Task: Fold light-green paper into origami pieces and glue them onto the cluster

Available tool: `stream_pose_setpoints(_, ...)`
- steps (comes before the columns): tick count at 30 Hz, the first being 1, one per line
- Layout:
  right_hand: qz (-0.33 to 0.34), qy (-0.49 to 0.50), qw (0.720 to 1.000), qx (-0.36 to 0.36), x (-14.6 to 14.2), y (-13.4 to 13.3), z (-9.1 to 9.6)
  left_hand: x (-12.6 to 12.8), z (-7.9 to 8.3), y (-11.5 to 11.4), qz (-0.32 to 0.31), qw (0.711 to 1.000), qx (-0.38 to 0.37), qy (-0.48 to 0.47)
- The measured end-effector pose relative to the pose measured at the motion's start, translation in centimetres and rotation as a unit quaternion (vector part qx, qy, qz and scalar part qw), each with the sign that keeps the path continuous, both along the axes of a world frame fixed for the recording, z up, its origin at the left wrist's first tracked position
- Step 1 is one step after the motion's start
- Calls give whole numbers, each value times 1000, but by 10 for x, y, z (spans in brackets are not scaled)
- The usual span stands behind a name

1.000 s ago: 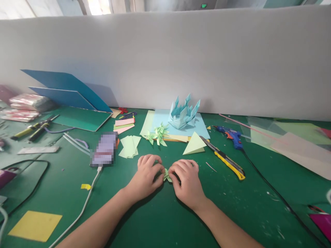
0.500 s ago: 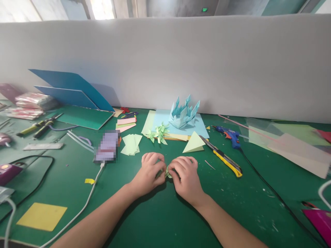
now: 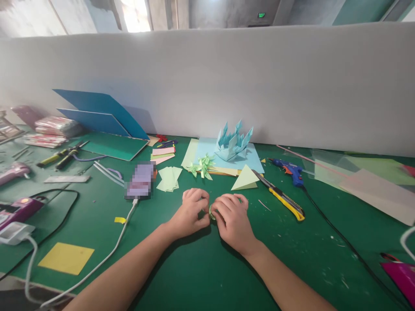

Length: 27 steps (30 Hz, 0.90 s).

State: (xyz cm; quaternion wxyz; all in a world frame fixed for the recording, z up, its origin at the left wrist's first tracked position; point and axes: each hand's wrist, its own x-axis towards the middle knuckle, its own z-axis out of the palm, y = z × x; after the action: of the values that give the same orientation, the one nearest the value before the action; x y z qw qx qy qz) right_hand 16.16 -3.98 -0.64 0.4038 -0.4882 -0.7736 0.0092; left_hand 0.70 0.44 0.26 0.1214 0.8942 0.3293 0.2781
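Observation:
My left hand (image 3: 190,211) and my right hand (image 3: 232,219) meet on the green table (image 3: 201,268), fingers curled and pinched together on a small light-green folded paper piece (image 3: 211,212). Only a sliver of that paper shows between the fingertips. Just beyond my hands lie a pale green paper triangle (image 3: 245,179), a stack of light-green cut papers (image 3: 169,178) and small green folded paper shapes (image 3: 201,165). A light-blue spiky paper model (image 3: 234,141) stands on a blue sheet further back.
A yellow utility knife (image 3: 285,201) and a blue glue gun (image 3: 289,169) with its black cable lie to the right. A phone (image 3: 140,180) with a white cable, pliers (image 3: 61,157), blue boards (image 3: 97,114) and a yellow square (image 3: 66,258) are on the left. A white wall bounds the table's back.
My hands stay pinched on the green paper piece and have drawn closer over it, hiding more of it. The view has shifted a little to the left.

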Motion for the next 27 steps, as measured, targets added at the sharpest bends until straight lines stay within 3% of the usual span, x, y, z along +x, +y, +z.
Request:
stream_pose_setpoints(4,-17,45,999,-21,3,7,-2,-1,4,5,47,999,9,7)
stream_pose_setpoints(7,-78,148,986,-8,19,18,-9,-4,9,9,100,994,42,8)
stream_pose_setpoints(11,-216,302,927,-54,52,35,-23,-9,18,15,155,984,88,23)
stream_pose_setpoints(13,-248,348,900,-84,66,41,-28,-9,23,22,191,976,97,38)
stream_pose_setpoints(18,-215,352,903,-119,75,47,-32,-2,30,49,272,955,97,69)
stream_pose_setpoints(22,-190,337,912,-136,71,47,-32,10,29,66,285,950,118,42)
stream_pose_setpoints(27,-168,282,932,-153,69,46,-31,26,20,78,273,959,81,-16)
